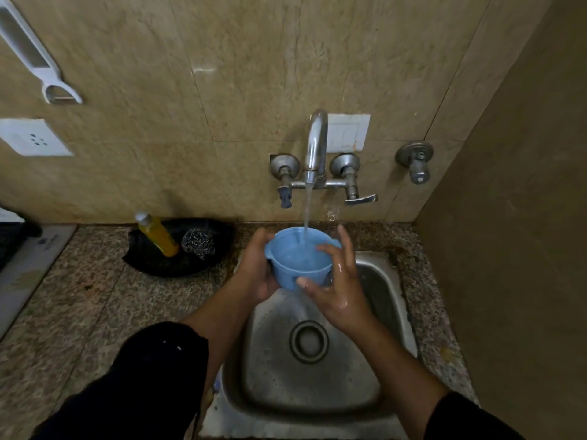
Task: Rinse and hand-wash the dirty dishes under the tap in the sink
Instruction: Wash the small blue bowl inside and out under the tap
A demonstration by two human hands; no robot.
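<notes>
Over sink (317, 389), under running tap (317, 144): blue cup (297, 265) upright, water streaming in. Left hand (254, 268) wraps cup's side. Right hand (340, 290), wet, grips rim, thumb on front wall.

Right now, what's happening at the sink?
A person is rinsing a blue cup under the running tap. The left hand grips one side of it, and the right hand curls around the other. Water is pouring in over the sink. A yellow bottle and a steel scrubber sit in a black dish nearby.
</notes>
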